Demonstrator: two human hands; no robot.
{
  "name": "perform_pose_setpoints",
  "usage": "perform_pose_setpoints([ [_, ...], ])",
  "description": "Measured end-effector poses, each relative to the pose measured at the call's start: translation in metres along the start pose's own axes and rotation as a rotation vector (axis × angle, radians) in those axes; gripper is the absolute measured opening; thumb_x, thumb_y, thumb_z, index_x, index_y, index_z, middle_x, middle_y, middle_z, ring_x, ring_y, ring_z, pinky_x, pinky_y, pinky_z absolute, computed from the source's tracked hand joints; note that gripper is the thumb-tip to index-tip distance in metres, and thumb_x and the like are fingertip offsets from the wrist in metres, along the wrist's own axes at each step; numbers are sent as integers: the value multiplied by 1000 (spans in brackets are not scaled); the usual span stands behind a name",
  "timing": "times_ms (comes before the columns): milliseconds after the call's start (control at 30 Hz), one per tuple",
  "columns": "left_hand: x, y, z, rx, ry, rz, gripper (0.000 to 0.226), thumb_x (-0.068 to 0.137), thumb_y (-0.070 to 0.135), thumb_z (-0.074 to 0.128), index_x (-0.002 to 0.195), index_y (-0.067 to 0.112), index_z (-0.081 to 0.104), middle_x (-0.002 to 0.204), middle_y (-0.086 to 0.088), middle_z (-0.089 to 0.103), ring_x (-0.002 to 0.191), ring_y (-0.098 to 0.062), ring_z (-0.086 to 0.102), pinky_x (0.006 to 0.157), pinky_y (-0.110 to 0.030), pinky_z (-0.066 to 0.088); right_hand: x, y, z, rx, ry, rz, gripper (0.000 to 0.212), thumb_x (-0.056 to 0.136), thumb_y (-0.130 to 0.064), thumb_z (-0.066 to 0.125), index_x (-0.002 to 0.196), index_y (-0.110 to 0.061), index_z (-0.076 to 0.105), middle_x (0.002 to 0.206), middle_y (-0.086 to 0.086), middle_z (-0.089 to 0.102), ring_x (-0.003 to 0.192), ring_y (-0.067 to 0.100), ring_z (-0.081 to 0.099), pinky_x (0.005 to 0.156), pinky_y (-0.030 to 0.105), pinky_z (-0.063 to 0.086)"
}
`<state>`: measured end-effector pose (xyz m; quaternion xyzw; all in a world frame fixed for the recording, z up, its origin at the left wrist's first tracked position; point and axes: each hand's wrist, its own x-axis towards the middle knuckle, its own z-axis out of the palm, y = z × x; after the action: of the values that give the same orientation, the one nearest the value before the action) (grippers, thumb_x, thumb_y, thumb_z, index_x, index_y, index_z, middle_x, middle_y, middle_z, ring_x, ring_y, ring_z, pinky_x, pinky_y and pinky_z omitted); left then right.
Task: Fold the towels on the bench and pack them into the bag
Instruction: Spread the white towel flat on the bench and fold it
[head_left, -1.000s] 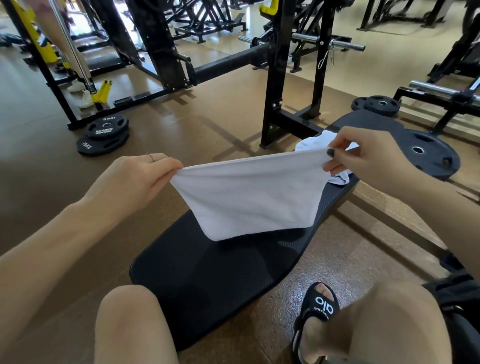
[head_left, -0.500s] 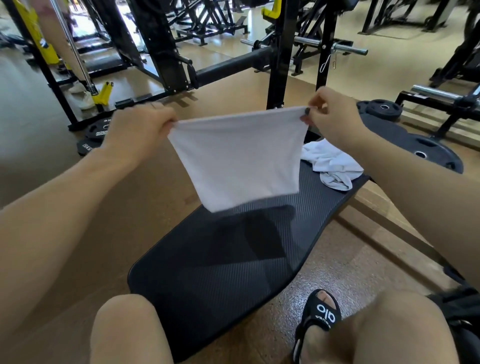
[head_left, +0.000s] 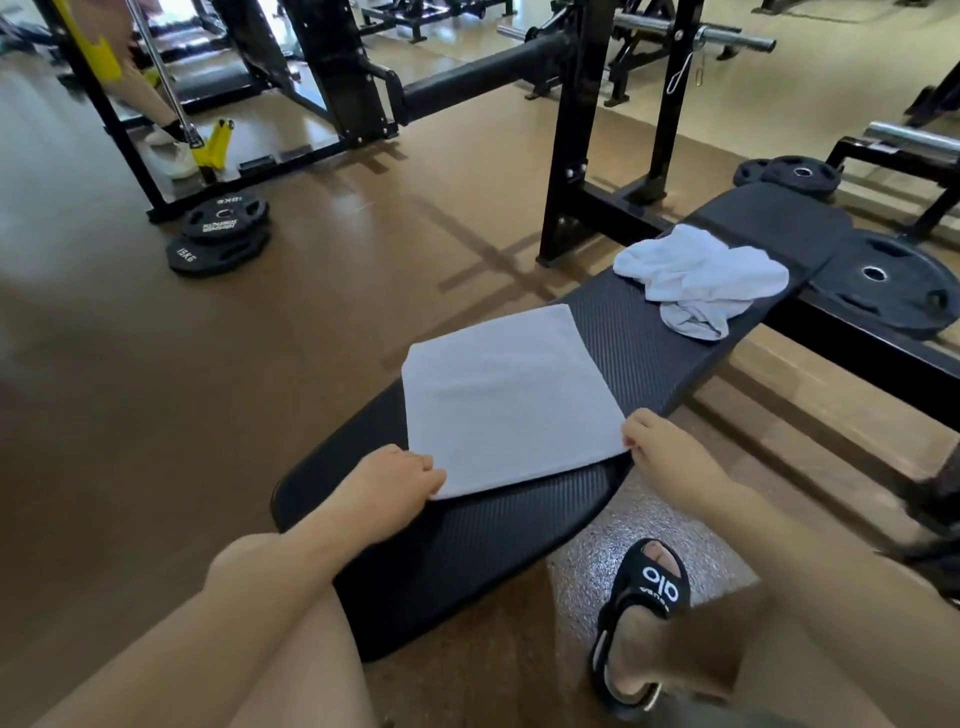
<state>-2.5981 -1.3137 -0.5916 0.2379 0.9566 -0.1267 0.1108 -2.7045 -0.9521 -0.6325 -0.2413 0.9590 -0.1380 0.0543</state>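
A white towel (head_left: 504, 400) lies spread flat on the black bench (head_left: 467, 551), its far left corner hanging past the bench's edge. My left hand (head_left: 389, 488) pinches the towel's near left corner. My right hand (head_left: 665, 457) pinches the near right corner. Farther along the bench sits a crumpled heap of white towels (head_left: 701, 278). No bag is in view.
A black rack upright (head_left: 571, 156) stands just left of the bench's far end. Weight plates lie on the floor at left (head_left: 223, 228) and beside the bench at right (head_left: 883, 280). My sandalled foot (head_left: 644, 618) rests on the floor at the bench's right.
The towel was held up in the air, stretched between both hands. It has come down and now lies flat on the bench, both hands still on its near corners.
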Motion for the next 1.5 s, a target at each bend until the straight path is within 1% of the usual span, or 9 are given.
perform_pose_setpoints([
  [100, -6, 21, 11, -39, -73, 36, 18, 100, 15, 41, 107, 18, 58, 104, 0, 60, 91, -23, 60, 87, -35, 47, -14, 9, 15, -105, 45, -28, 19, 83, 7, 65, 83, -8, 54, 94, 9, 55, 76, 33, 56, 58, 39, 45],
  [300, -10, 35, 11, -47, -120, 93, 15, 100, 12, 41, 103, 18, 55, 99, 0, 58, 87, -23, 58, 85, -35, 47, -37, 7, 19, -233, 66, -79, 29, 72, 7, 75, 80, -12, 54, 91, 7, 58, 71, 29, 53, 53, 36, 42],
  [500, -18, 40, 2, -105, -188, 81, 24, 101, 40, 47, 115, 23, 55, 109, 4, 58, 95, -19, 59, 88, -34, 49, -46, 2, 13, -295, -16, -26, 27, 73, 1, 74, 92, -13, 61, 100, 5, 59, 92, 29, 59, 78, 37, 48],
  [600, -13, 27, -15, -366, -188, -145, 39, 99, 59, 45, 123, 29, 53, 115, 10, 58, 95, -15, 63, 88, -37, 53, -41, -14, 4, -264, -55, 34, 38, 78, -2, 67, 114, -13, 64, 118, 6, 59, 116, 29, 54, 102, 38, 41],
  [733, 12, -13, -23, -717, 76, -520, 35, 101, 45, 53, 127, 23, 51, 104, 9, 60, 88, -10, 60, 80, -32, 50, -15, -49, 1, -57, 14, -88, 44, 83, -1, 61, 127, -6, 64, 127, 10, 63, 120, 33, 58, 104, 43, 45],
  [967, 59, -63, -7, -1176, 213, -902, 49, 102, 33, 57, 144, 11, 44, 121, 1, 57, 107, -18, 53, 88, -32, 41, 46, -113, 45, 9, -21, -1, 65, 100, -45, 20, 157, -17, 34, 162, 14, 32, 150, 35, 27, 122, 49, 22],
  [1267, 93, -88, 14, -1262, 192, -939, 34, 96, 42, 60, 118, 17, 56, 103, -1, 67, 94, -22, 70, 93, -46, 56, 44, -115, 78, -72, 41, 51, 62, 104, -52, 22, 162, -28, 20, 170, 5, 9, 157, 25, 5, 126, 45, 2],
  [1367, 104, -88, 7, -1394, 183, -933, 30, 97, 36, 61, 108, 9, 55, 105, -11, 67, 90, -21, 65, 84, -39, 59, 45, -115, 80, -78, 37, 64, 62, 104, -52, 23, 162, -29, 19, 170, 5, 9, 157, 24, 4, 127, 45, 2],
  [1500, 111, -93, 6, -1602, 186, -939, 19, 92, 17, 68, 90, 15, 50, 96, -10, 51, 83, -24, 50, 73, -38, 45, 46, -115, 82, -99, 35, 71, 62, 104, -52, 24, 162, -29, 18, 170, 4, 9, 157, 24, 4, 127, 45, 4],
])
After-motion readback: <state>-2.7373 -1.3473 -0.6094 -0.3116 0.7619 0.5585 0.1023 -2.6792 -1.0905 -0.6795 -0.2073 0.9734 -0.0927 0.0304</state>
